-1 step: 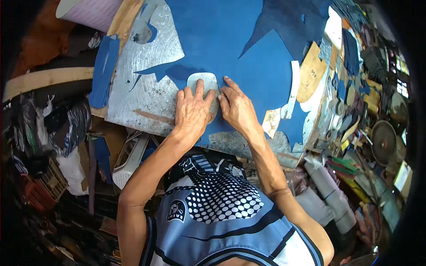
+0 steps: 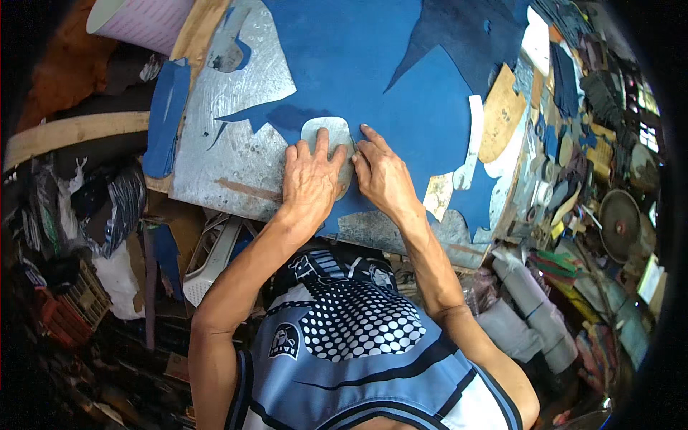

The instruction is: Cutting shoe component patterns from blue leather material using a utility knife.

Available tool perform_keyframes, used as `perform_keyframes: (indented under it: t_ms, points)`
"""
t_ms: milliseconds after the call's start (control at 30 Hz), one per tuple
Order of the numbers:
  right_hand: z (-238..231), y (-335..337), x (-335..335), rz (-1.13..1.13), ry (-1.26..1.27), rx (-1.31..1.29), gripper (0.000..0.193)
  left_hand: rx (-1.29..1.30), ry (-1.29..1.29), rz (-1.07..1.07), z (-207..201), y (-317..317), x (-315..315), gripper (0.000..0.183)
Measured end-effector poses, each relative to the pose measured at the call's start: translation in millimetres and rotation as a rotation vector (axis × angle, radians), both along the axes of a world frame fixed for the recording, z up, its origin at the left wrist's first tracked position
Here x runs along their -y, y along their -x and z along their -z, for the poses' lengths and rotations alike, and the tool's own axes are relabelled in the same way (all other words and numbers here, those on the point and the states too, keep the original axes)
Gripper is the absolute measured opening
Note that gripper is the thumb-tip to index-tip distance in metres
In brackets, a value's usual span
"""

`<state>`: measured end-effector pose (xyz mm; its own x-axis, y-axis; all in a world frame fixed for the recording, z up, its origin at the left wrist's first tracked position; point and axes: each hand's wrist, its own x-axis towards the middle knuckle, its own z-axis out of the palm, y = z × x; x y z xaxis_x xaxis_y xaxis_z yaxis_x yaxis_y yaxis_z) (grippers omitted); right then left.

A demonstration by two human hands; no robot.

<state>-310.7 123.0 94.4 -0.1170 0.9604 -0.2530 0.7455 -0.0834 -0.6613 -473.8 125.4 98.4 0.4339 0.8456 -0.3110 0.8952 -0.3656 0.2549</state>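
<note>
My left hand (image 2: pixel 312 172) lies with its fingers spread, pressing on a pale rounded template (image 2: pixel 324 129). The template rests on a large blue sheet (image 2: pixel 358 64), leather-like in look, near the table's front edge. Close by the template's right edge is my right hand (image 2: pixel 385 172). Its index finger reaches forward while the other fingers curl in against the thumb. Whatever the right hand grips is hidden beneath the fingers. Jagged cut edges run along the blue sheet's left side.
Scratched grey metal (image 2: pixel 244 161) covers the tabletop. At the right lie a tan rounded piece (image 2: pixel 503 115), a narrow white strip (image 2: pixel 470 140) and a small cream scrap (image 2: pixel 438 197). Dark blue material (image 2: pixel 466 43) lies at the far right. A white roll (image 2: pixel 140 21) stands far left.
</note>
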Motion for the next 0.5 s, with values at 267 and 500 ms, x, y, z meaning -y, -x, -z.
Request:
perform_keyframes:
  t_ms: [267,500]
  points:
    - [-11,-14,7,-0.116,0.019,0.099,0.025,0.016,-0.003,0.031,-1,5,-2,0.069]
    - [-8,-32,1,-0.238,-0.038,0.119,0.025,0.037,-0.020,0.024,-2,7,-1,0.069]
